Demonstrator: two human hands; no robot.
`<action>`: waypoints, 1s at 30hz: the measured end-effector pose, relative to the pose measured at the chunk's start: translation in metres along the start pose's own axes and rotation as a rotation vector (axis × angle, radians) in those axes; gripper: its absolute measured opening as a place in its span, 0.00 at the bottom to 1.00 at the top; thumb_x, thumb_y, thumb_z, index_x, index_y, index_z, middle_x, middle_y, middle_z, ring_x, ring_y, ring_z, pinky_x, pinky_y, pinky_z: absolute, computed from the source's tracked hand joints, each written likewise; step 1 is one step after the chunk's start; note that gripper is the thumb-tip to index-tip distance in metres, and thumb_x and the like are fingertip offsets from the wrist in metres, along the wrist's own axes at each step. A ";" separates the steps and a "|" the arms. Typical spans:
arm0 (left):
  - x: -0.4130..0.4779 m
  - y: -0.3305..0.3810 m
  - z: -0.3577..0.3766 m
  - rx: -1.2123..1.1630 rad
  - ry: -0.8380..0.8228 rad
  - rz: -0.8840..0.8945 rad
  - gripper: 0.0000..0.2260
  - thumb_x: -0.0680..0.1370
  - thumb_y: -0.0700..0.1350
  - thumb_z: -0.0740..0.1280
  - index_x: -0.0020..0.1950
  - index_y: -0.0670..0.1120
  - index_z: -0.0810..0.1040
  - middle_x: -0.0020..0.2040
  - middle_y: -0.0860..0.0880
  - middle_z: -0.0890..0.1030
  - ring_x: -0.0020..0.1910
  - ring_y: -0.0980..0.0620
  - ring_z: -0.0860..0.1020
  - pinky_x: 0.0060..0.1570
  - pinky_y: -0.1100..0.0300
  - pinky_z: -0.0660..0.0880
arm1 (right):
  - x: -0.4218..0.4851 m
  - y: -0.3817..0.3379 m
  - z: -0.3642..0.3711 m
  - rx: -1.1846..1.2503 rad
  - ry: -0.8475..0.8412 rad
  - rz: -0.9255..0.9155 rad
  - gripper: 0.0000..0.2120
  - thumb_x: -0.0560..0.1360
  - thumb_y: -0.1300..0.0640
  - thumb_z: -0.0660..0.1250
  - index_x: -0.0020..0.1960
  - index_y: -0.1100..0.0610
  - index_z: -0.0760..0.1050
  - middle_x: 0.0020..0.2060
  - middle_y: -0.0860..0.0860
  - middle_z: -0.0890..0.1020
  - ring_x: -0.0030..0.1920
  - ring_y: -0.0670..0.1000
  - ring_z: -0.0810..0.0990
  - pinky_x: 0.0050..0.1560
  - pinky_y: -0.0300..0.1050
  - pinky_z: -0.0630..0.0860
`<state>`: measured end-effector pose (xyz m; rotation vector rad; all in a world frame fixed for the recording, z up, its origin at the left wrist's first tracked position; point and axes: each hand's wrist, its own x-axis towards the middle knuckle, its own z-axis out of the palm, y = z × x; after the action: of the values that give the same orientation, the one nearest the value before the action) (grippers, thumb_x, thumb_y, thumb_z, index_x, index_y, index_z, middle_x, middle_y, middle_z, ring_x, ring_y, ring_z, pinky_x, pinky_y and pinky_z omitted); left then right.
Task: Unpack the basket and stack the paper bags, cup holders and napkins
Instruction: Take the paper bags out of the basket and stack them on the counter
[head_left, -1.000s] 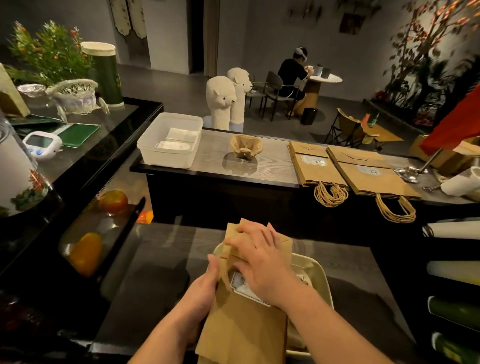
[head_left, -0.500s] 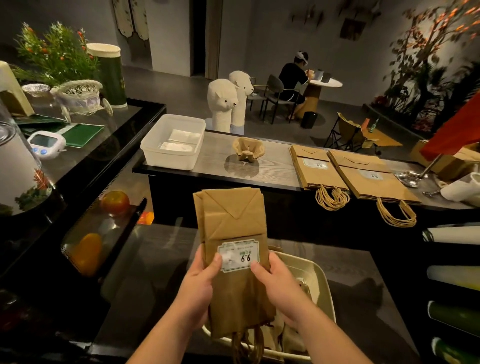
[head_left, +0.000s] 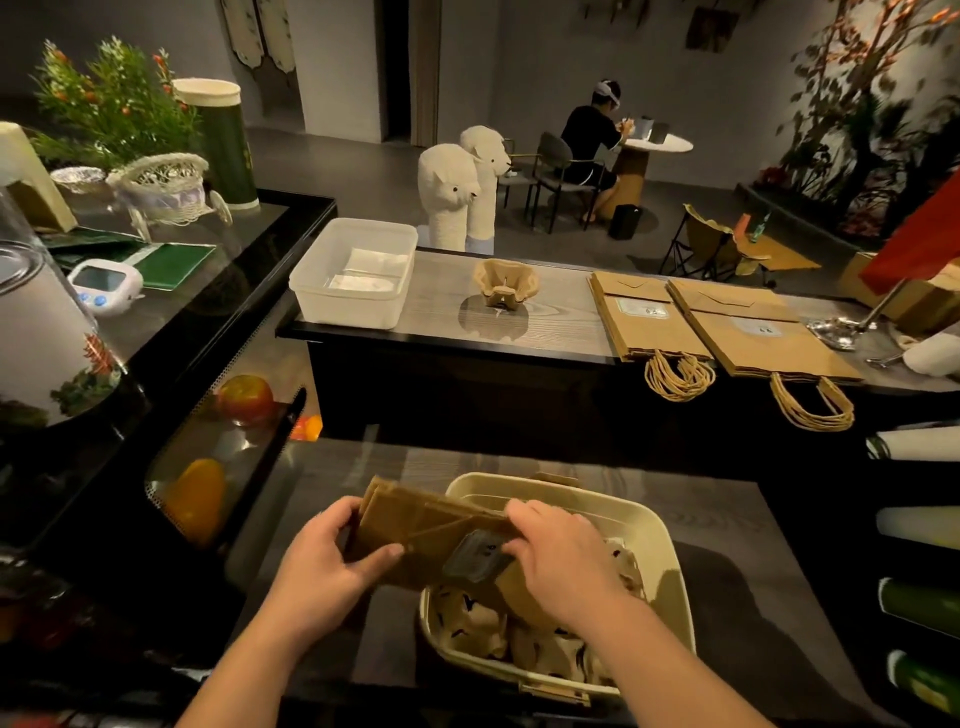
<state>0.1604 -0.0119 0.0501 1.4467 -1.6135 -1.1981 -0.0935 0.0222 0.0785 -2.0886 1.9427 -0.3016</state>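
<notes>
dim counter (head_left: 467, 467), both hands gripping labelled paper bag (head_left: 415, 530) — print unreadable

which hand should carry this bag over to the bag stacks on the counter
Probably the right hand: it grips the paper bag, and the bag stacks lie to the right on the counter.

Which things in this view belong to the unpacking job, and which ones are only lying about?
Job: basket; folded paper bag, held by left hand and right hand; left bag pile; right bag pile; cup holder; white tub, probably with napkins.
Lying about: timer; plush alpacas; green canister; fruit under glass.
</notes>
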 end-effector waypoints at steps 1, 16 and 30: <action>-0.002 -0.004 0.000 -0.005 0.012 0.003 0.16 0.74 0.44 0.78 0.57 0.56 0.78 0.51 0.60 0.83 0.52 0.61 0.81 0.50 0.56 0.81 | 0.001 -0.003 0.005 -0.029 -0.013 -0.033 0.07 0.84 0.49 0.60 0.61 0.45 0.72 0.52 0.41 0.78 0.56 0.47 0.76 0.60 0.45 0.72; -0.006 -0.020 0.015 -0.275 0.144 -0.060 0.10 0.78 0.35 0.71 0.54 0.47 0.76 0.46 0.44 0.84 0.47 0.48 0.84 0.46 0.52 0.84 | -0.002 0.038 0.014 0.303 -0.069 0.241 0.12 0.78 0.50 0.71 0.49 0.42 0.67 0.47 0.42 0.77 0.47 0.44 0.77 0.43 0.42 0.75; -0.003 -0.025 0.018 -0.291 0.164 -0.057 0.10 0.78 0.33 0.71 0.54 0.46 0.79 0.48 0.50 0.86 0.49 0.54 0.84 0.51 0.53 0.81 | -0.007 0.040 0.020 0.664 -0.039 0.204 0.24 0.78 0.68 0.64 0.58 0.38 0.70 0.56 0.41 0.75 0.58 0.44 0.76 0.56 0.42 0.80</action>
<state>0.1540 -0.0047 0.0208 1.3712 -1.2392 -1.2529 -0.1247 0.0279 0.0469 -1.4483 1.6973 -0.7351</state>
